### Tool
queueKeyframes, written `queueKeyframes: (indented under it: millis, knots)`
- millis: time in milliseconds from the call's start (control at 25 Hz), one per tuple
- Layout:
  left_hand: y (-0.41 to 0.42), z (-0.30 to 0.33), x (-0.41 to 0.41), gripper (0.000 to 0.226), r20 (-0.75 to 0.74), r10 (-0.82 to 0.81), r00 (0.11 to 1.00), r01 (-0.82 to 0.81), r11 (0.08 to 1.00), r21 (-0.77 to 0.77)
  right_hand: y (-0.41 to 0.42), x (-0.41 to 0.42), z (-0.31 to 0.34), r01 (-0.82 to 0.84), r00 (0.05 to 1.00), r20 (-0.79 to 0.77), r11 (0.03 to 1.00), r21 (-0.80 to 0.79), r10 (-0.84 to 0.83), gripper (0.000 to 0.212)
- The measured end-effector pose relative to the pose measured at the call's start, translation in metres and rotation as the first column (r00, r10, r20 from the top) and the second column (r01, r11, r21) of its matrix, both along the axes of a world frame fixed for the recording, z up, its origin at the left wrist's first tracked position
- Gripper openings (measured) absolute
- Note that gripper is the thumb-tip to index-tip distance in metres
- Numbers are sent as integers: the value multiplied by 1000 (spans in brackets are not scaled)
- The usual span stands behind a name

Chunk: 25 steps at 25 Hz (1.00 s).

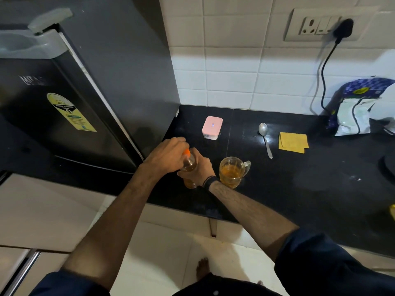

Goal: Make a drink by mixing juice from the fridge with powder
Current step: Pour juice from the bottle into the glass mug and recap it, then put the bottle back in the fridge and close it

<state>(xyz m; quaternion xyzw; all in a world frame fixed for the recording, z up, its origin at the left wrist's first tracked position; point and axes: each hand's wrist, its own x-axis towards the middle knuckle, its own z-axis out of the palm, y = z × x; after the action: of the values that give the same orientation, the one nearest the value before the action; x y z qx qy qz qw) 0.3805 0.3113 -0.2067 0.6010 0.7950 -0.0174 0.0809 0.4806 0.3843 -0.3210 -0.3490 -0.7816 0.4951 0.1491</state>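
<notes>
- fridge at worktop's left end
- bottle upright near worktop front edge, left hand on its cap, right hand round its body
- mug just right of bottle
- lidded box behind bottle and mug, near the wall
- spoon right of box; napkin right of spoon
- bag far right, at the wall

A folded yellow cloth lies on the black counter, well apart from a blue-and-white bag that slumps against the tiled wall. Above the bag, a black plug sits in the socket plate, and its cord hangs down the tiles (ending somewhere behind the bag). A bare foot stands on the pale floor.
</notes>
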Motion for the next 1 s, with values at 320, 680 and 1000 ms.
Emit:
queueKeyframes:
  millis: [320, 680, 1000]
  knots:
    - [-2, 1, -15, 19, 45, -191, 981, 191, 982, -3, 1, 0, -4, -4, 999, -45, 1000, 27, 5, 66]
    - [-29, -86, -5, 66, 743, 98, 662, -375, 901, 216, -4, 10, -18, -52, 992, 115, 999, 8, 51, 77]
    - [-29, -112, -2, 57, 801, 234, 551, -591, 787, 177, 4, 16, -17, -245, 942, 258, 964, 99, 213, 54]
